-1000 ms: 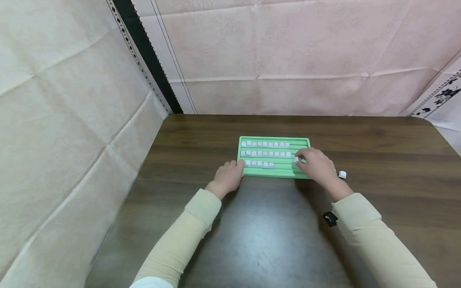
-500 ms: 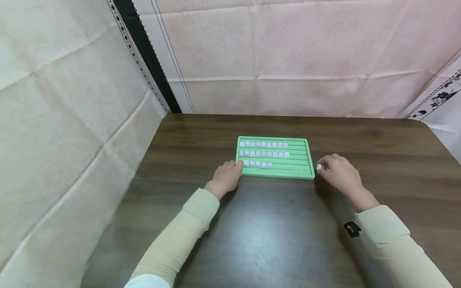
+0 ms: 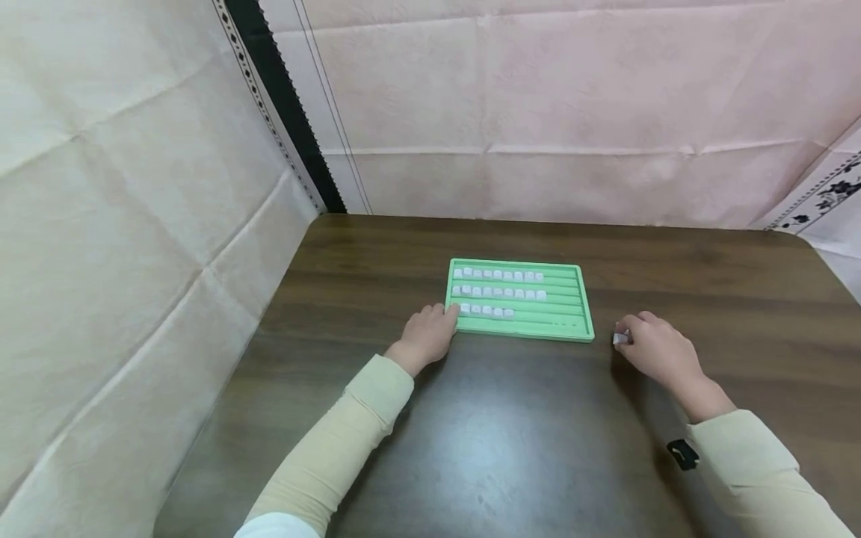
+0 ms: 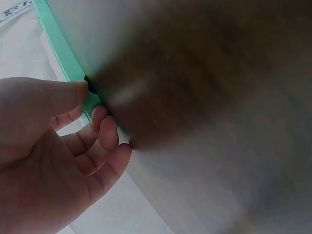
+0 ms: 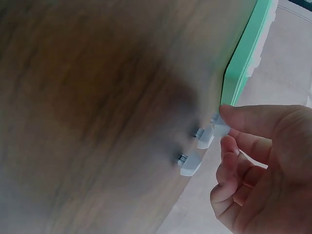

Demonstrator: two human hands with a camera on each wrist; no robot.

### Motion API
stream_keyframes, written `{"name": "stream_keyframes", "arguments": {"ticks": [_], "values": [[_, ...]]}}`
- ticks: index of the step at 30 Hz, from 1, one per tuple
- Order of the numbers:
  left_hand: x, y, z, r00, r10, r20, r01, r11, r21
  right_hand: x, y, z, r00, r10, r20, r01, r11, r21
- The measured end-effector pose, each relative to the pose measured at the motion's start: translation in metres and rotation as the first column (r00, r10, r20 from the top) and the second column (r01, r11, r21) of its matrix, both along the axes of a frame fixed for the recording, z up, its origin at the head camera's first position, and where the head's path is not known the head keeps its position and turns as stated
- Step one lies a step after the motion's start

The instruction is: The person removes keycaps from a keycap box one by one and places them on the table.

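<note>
A green tray (image 3: 584, 299) with ridged rows lies on the table, carrying white keycaps (image 3: 498, 293) in three rows at its left side. My left hand (image 3: 425, 334) grips the tray's left front corner; in the left wrist view its thumb (image 4: 73, 95) and fingers lie around the green edge. To the right of the tray, my right hand (image 3: 662, 355) is low over the table. It pinches a white keycap (image 5: 222, 127) between thumb and index finger. Two more keycaps, a nearer one (image 5: 205, 136) and another (image 5: 190, 164), rest on the table beside that one.
The brown wooden table (image 3: 430, 433) reaches back to a pale cloth wall (image 3: 572, 112). Another pale cloth (image 3: 134, 224) hangs along the left edge. A small black item (image 3: 682, 453) sits at the right wrist.
My right hand has moved from the right part of the tray to the table right of it, taking a keycap along. My left hand stays at the tray's corner.
</note>
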State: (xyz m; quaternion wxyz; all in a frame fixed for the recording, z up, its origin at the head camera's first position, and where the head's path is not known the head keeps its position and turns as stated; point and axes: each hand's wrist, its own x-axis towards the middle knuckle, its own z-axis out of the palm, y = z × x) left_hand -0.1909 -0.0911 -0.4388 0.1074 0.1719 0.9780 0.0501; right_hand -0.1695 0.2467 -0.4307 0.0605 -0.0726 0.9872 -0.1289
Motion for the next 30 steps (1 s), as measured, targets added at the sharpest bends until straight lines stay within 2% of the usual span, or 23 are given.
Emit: {"name": "stream_keyframes", "arguments": {"ticks": [10,18,24,30], "values": [[0.003,0.001,0.002,1.0,-0.002,-0.009,0.002,1.0,-0.004,0.002,0.003,-0.005,1.0,0.022,0.014,-0.022,1.0,0.017],[0.005,0.0,0.0,1.0,0.012,-0.008,-0.012,1.0,-0.009,0.002,0.0,0.001,0.999,0.037,0.036,-0.037,0.999,0.004],[0.005,-0.001,-0.002,1.0,0.021,-0.006,-0.021,1.0,-0.015,-0.004,-0.018,0.011,0.999,0.045,0.027,-0.044,0.999,-0.027],[0.004,0.0,-0.003,1.0,0.015,-0.013,-0.015,1.0,-0.025,-0.015,-0.042,0.012,0.998,0.063,-0.017,-0.064,0.995,-0.074]]}}
